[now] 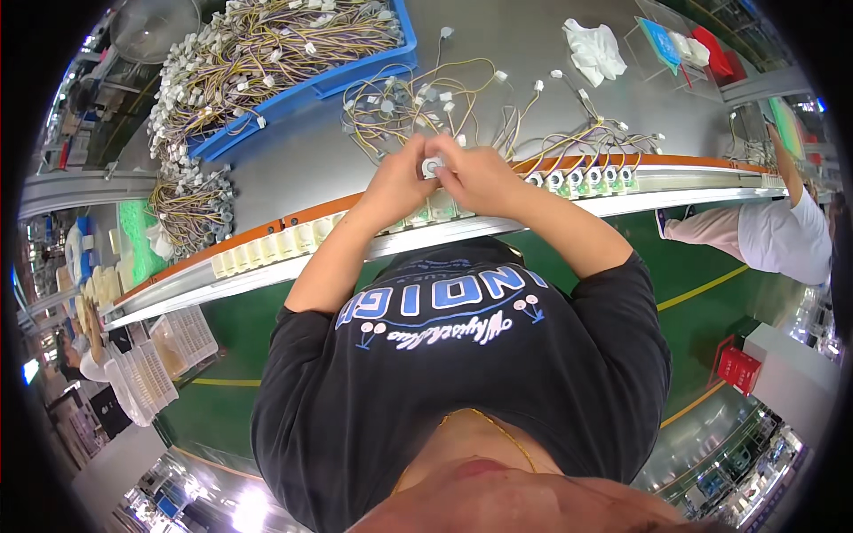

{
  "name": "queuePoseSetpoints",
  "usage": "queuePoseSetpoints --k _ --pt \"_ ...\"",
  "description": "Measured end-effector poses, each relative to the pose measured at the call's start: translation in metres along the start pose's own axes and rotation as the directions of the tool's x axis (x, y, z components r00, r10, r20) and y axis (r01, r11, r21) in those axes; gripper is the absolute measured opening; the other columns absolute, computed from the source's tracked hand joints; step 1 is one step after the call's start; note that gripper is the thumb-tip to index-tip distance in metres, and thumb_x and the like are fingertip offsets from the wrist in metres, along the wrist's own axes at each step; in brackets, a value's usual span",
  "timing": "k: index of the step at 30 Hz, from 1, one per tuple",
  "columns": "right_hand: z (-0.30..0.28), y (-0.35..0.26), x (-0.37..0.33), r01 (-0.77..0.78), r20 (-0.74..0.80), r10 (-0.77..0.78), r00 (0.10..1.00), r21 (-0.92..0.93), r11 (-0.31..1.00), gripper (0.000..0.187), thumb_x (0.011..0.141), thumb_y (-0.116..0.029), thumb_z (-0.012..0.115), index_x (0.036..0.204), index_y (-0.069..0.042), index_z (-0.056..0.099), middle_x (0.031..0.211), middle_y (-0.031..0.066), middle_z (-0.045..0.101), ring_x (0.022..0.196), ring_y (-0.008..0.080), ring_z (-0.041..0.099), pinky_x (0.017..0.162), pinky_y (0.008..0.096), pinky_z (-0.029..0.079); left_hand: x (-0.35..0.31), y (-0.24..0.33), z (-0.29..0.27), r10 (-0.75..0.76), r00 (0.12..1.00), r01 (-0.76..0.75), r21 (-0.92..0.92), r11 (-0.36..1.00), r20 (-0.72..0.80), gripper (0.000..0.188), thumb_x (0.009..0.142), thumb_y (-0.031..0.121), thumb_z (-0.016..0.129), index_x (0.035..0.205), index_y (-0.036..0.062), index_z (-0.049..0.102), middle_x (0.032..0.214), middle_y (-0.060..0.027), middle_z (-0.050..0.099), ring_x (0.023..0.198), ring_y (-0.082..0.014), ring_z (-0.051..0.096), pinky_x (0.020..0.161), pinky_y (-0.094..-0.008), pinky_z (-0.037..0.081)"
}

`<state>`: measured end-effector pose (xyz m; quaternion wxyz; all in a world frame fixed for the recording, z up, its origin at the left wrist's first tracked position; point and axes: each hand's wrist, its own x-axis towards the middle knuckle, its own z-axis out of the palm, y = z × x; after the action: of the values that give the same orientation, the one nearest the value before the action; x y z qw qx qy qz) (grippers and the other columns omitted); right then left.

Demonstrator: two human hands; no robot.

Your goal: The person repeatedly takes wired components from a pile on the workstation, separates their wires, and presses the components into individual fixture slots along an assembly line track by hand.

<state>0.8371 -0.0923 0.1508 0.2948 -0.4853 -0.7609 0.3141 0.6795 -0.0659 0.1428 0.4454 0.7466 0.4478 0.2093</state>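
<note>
My left hand [397, 184] and my right hand [481, 180] meet over the front rail of the bench. Both are closed, with fingertips pinched around a small round grey-white part [432, 167]; the fingers hide much of it. Just beyond them lies a loose tangle of wire leads [391, 108] with white connectors. To the right of my hands, several white-and-green housings [594, 181] stand along the rail with round grey parts and wires fitted. Left of my hands runs a row of cream plastic housings [275, 246] without wires. Green-and-white pieces below my fingers are partly covered.
A blue bin [355, 80] heaped with wire leads stands at the far left, and more leads [191, 204] are piled beside it. A crumpled white cloth [593, 50] lies at the back right. Other people [771, 233] are at the bench's right and left ends.
</note>
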Motion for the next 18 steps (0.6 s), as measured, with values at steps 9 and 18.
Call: queuePoseSetpoints --k 9,18 --pt "-0.004 0.011 0.000 0.140 0.137 -0.106 0.985 -0.270 0.953 0.009 0.081 -0.015 0.048 0.088 -0.009 0.047 0.063 0.0122 0.057 0.061 0.0341 0.056 0.053 0.0435 0.043 -0.017 -0.009 -0.012 0.271 0.961 -0.276 0.221 0.935 0.056 0.043 0.063 0.018 0.070 0.097 0.0044 0.049 0.092 -0.0107 0.052 0.091 -0.0259 0.051 0.076 -0.0349 0.037" --pt "0.023 0.014 -0.012 0.332 0.364 -0.185 0.913 -0.398 0.855 0.018 0.072 -0.011 0.052 0.087 -0.004 0.044 0.064 0.0128 0.057 0.062 0.0290 0.059 0.053 0.0393 0.044 -0.037 -0.023 0.007 0.204 0.976 -0.218 0.359 0.907 0.077 0.053 0.059 0.022 0.073 0.103 0.0047 0.049 0.108 -0.0105 0.049 0.100 -0.0278 0.046 0.087 -0.0362 0.033"
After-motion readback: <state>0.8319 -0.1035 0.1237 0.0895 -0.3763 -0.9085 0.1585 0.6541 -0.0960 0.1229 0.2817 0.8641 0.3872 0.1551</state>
